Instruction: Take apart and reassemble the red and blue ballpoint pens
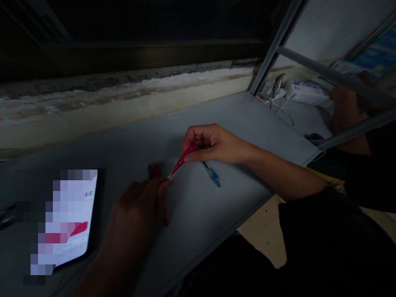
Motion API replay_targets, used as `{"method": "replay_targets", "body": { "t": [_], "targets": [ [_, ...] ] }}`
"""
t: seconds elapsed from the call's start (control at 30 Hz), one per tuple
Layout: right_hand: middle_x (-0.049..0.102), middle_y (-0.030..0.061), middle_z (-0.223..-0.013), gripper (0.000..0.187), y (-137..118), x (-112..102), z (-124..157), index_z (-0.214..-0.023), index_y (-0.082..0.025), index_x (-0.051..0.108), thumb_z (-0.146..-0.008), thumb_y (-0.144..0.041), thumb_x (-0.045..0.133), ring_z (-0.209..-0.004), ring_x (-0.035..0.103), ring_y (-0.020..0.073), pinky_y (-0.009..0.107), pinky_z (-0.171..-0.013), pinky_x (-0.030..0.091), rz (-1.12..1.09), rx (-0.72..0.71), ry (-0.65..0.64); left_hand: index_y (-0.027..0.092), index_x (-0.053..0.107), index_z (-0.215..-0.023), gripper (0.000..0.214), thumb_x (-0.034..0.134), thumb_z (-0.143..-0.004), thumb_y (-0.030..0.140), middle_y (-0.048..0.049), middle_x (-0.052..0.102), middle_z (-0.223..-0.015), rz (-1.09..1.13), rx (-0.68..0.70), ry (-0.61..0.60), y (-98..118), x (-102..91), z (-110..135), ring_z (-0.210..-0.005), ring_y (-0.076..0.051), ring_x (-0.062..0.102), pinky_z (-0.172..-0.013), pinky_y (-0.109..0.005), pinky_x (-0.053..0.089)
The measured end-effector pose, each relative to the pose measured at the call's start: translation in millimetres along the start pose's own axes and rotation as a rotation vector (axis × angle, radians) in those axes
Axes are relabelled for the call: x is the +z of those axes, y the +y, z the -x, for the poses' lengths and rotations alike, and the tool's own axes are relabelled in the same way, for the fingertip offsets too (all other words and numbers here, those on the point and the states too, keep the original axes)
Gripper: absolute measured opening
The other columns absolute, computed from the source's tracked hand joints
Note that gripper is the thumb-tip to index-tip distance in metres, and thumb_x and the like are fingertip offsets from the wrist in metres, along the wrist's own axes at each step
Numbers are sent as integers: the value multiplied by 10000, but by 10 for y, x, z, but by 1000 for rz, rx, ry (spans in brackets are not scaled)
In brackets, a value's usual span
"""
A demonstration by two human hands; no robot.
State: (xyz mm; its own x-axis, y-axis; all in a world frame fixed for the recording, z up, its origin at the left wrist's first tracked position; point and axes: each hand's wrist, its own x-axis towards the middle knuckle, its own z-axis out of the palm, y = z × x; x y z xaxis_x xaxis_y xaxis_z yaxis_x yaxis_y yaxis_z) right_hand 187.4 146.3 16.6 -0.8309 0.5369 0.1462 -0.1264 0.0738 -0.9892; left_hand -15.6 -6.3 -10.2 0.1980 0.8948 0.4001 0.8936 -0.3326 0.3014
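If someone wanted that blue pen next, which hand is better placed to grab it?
Probably the right hand: the blue pen lies close by. The left hand is farther off. The right holds a red pen, though, so it may need freeing first.

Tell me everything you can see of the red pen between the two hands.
The red pen is slender, with a red-pink upper part and a clearer, plastic-looking lower part with a pale glint. It slants down to the left in view, over the grey tabletop. The right hand pinches its upper part between thumb and fingers; the left hand holds the lower end, hiding whether a tip or cap is there.
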Motion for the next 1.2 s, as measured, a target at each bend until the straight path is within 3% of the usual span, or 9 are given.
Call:
{"method": "replay_targets", "body": {
  "t": [0.13,0.27,0.4,0.63,0.87,1.2],
  "targets": [
    [750,24,-911,230,-45,-6,10,-838,-128,684,-716,-109,878,-817,702,96,217,-787,559,-253,-1,-49,178,685,-983,390,350,-1088,348,-63,726,-860,191,-95,-24,57,-13,-11,-748,-192,694,-685,-304,537],
    [745,19,-802,183,-31,-7,24,-729,-131,687,-711,-60,855,-805,710,111,227,-789,565,-349,-51,-116,179,675,-915,402,338,-1088,316,-3,643,-688,356,-147,-92,123,-34,-23,-559,-141,625,-616,-272,519],
    [753,21,-782,168,-16,3,30,-749,-135,709,-697,-4,801,-835,722,127,235,-807,566,-388,-89,-123,172,680,-937,395,343,-1087,312,19,623,-648,425,-185,-138,141,-56,-2,-468,-111,569,-520,-250,462],
    [756,27,-948,275,-96,19,26,-917,-157,703,-699,-96,860,-891,713,121,245,-864,565,-358,-31,110,164,665,-1131,306,395,-1074,296,-3,675,-733,384,-166,-98,112,-19,30,-542,-125,615,-591,-261,506],
    [751,33,-992,291,-87,5,6,-1022,-175,706,-777,-247,847,-876,678,126,226,-761,544,-181,-99,309,177,658,-1095,265,431,-1059,308,-19,686,-759,382,-148,-85,95,-16,40,-704,-170,701,-700,-297,558],
    [739,18,-933,244,-142,-41,-13,-971,-178,708,-784,-272,834,-802,661,107,198,-680,524,-175,-98,407,200,670,-1084,235,460,-1046,298,-20,706,-815,397,-157,-94,98,-4,35,-772,-179,721,-741,-306,572]
  ]
}}
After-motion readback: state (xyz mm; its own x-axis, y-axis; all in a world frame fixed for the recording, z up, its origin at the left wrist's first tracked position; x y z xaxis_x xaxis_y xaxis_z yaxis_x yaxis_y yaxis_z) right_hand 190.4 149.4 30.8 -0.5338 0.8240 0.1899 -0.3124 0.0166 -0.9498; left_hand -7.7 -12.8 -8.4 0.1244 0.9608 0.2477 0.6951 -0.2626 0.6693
